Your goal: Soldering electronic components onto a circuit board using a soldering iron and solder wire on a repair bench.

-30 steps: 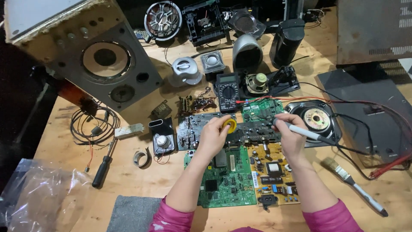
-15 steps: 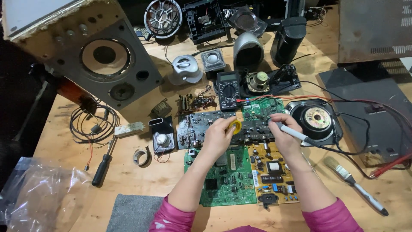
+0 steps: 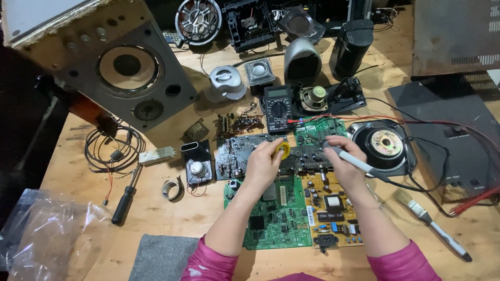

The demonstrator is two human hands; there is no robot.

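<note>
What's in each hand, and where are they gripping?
Left hand pinches a yellow spool by its rim; right hand holds a soldering iron by its handle.

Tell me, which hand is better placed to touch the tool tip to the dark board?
Probably the right hand: it holds the pen-like tool, tip toward the dark board. The left hand holds a yellow spool.

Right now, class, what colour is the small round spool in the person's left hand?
Yellow. The spool sits at the left hand's fingertips, shown best in the head view.

Cluttered wooden table (image 3: 198, 218) (boards (image 3: 281, 218), speakers (image 3: 130, 73))
</note>
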